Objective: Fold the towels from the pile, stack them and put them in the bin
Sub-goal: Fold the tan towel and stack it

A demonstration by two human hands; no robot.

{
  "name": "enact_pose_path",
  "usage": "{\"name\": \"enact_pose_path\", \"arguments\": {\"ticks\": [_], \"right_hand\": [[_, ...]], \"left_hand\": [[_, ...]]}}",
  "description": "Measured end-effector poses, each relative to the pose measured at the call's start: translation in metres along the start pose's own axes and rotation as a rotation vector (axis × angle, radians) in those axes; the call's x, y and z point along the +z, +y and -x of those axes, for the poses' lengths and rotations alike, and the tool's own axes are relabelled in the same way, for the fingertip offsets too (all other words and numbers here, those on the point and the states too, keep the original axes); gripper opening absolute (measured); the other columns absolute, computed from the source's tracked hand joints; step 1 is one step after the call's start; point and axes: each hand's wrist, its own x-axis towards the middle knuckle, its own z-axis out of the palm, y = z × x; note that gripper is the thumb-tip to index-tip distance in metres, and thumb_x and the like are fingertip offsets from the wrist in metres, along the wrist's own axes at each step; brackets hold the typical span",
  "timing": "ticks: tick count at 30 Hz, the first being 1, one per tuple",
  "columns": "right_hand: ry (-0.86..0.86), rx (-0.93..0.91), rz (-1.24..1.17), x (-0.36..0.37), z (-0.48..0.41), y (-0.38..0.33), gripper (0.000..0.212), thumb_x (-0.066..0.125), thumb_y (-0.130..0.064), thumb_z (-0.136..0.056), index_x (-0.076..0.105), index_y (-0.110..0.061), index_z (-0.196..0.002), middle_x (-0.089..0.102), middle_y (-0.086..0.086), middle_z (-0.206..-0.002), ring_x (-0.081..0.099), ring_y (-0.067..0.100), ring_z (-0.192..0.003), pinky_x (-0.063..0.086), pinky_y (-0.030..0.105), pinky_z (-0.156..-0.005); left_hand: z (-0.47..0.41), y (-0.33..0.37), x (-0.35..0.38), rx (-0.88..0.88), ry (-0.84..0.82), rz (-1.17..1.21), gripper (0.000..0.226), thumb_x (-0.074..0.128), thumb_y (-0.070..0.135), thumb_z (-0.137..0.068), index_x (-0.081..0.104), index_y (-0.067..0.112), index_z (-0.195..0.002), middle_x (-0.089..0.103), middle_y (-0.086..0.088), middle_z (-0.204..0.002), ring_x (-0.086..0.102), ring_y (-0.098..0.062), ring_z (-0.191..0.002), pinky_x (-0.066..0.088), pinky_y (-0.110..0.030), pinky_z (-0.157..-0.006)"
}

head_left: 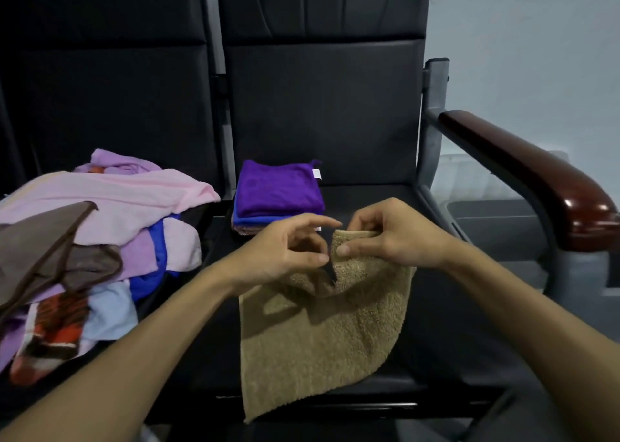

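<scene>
I am watching the right hand (392,237) pinching the top edge of the tan towel (318,341), thumb in front and fingers curled behind, clamped on a doubled-over bit of cloth. The left hand (285,250) is hovering against it, index finger stretching toward the right hand and thumb tip sitting just beside the right thumb. Its other fingers are curling loosely, and I cannot tell whether they are gripping the cloth beneath the palm. The towel is hanging and draping over the front of the seat (369,200), its bottom corner dropping past the seat's front edge. Its left edge is running straight while its right edge is curving. Bare seat is showing between the hands and the stack (278,190), and more to the right up to the armrest (536,180). The stack is sitting at the back left of this seat, purple on top, blue under it, and a lower layer I am struggling to make out. The pile (100,213) is crowding the neighbouring seat on the left, running out of view at the left edge. A pale shape beyond the armrest is too blurred for me to identify.
</scene>
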Motion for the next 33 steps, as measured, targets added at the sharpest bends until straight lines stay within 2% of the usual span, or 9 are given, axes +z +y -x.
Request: {"name": "enact_pose_path", "arguments": {"ticks": [5, 7, 10, 13, 16, 20, 25, 29, 33], "right_hand": [[0.136, -0.009, 0.122, -0.003, 0.007, 0.002, 0.026, 0.085, -0.04, -0.065, 0.066, -0.022, -0.067, 0.061, -0.007, -0.06, 0.054, 0.003, -0.057, 0.042, 0.025, -0.057], [0.122, -0.027, 0.115, -0.004, 0.008, 0.002, 0.021, 0.083, -0.036, -0.069, 0.069, -0.022, -0.074, 0.065, -0.008, -0.07, 0.06, 0.004, -0.067, 0.049, 0.029, -0.066], [0.102, -0.058, 0.152, -0.004, 0.007, 0.002, 0.015, 0.08, -0.032, -0.075, 0.071, -0.024, -0.084, 0.066, -0.011, -0.083, 0.063, 0.004, -0.082, 0.052, 0.033, -0.079], [0.101, -0.065, 0.186, -0.003, 0.004, 0.0, 0.019, 0.083, -0.032, -0.072, 0.066, -0.027, -0.079, 0.067, -0.01, -0.079, 0.063, 0.005, -0.077, 0.052, 0.029, -0.074], [0.115, -0.075, 0.187, -0.002, 0.003, -0.001, 0.025, 0.087, -0.032, -0.066, 0.064, -0.026, -0.075, 0.067, -0.006, -0.073, 0.06, 0.008, -0.069, 0.048, 0.025, -0.066], [0.114, -0.142, 0.172, 0.001, 0.003, -0.004, 0.022, 0.087, -0.028, -0.064, 0.068, -0.028, -0.076, 0.066, -0.01, -0.074, 0.062, 0.006, -0.072, 0.047, 0.017, -0.064], [0.232, -0.18, 0.16, 0.0, 0.006, -0.003, 0.022, 0.088, -0.03, -0.061, 0.069, -0.024, -0.071, 0.065, -0.006, -0.074, 0.061, 0.01, -0.068, 0.049, 0.025, -0.061], [0.261, -0.159, 0.14, -0.001, 0.007, -0.001, 0.022, 0.087, -0.03, -0.062, 0.066, -0.03, -0.07, 0.064, -0.008, -0.07, 0.059, 0.011, -0.068, 0.048, 0.025, -0.062], [0.271, -0.157, 0.125, 0.001, 0.007, 0.004, 0.021, 0.085, -0.024, -0.068, 0.067, -0.035, -0.072, 0.063, -0.019, -0.068, 0.058, 0.004, -0.068, 0.046, 0.017, -0.064]], "left_hand": [[-0.001, 0.001, 0.007, 0.06, 0.061, -0.048, 0.037, 0.071, 0.014, -0.084, 0.062, 0.028, -0.117, 0.063, 0.003, -0.085, 0.063, -0.007, -0.084, 0.05, -0.018, -0.079], [-0.002, 0.001, 0.007, 0.094, 0.099, -0.037, 0.043, 0.072, 0.014, -0.083, 0.059, 0.035, -0.119, 0.064, 0.004, -0.084, 0.064, -0.011, -0.084, 0.052, -0.021, -0.08], [-0.003, 0.001, 0.006, 0.122, 0.138, 0.003, 0.036, 0.071, 0.016, -0.083, 0.064, 0.035, -0.113, 0.065, 0.001, -0.086, 0.064, -0.014, -0.083, 0.053, -0.027, -0.083], [-0.003, 0.0, 0.006, 0.132, 0.115, -0.047, 0.029, 0.071, 0.018, -0.084, 0.067, 0.033, -0.108, 0.065, -0.004, -0.087, 0.063, -0.011, -0.078, 0.053, -0.029, -0.08], [-0.003, -0.002, 0.006, 0.127, 0.1, -0.107, 0.028, 0.071, 0.019, -0.085, 0.067, 0.036, -0.107, 0.063, 0.001, -0.08, 0.061, -0.009, -0.074, 0.053, -0.033, -0.077], [-0.004, -0.005, 0.007, 0.119, 0.086, -0.112, 0.032, 0.072, 0.02, -0.083, 0.065, 0.036, -0.11, 0.063, 0.004, -0.08, 0.061, -0.01, -0.076, 0.053, -0.036, -0.077], [-0.004, -0.008, 0.009, 0.108, 0.055, -0.24, 0.018, 0.072, 0.033, -0.083, 0.067, 0.031, -0.1, 0.062, -0.004, -0.088, 0.059, -0.018, -0.079, 0.05, -0.037, -0.074], [-0.005, -0.005, 0.012, 0.161, 0.163, -0.312, 0.013, 0.075, 0.027, -0.081, 0.063, 0.032, -0.08, 0.052, 0.012, -0.088, 0.053, 0.0, -0.077, 0.043, -0.018, -0.072], [-0.002, -0.001, 0.015, 0.251, 0.243, -0.336, 0.02, 0.077, 0.01, -0.075, 0.06, 0.019, -0.07, 0.054, 0.005, -0.089, 0.052, -0.003, -0.076, 0.043, -0.019, -0.069]]}}
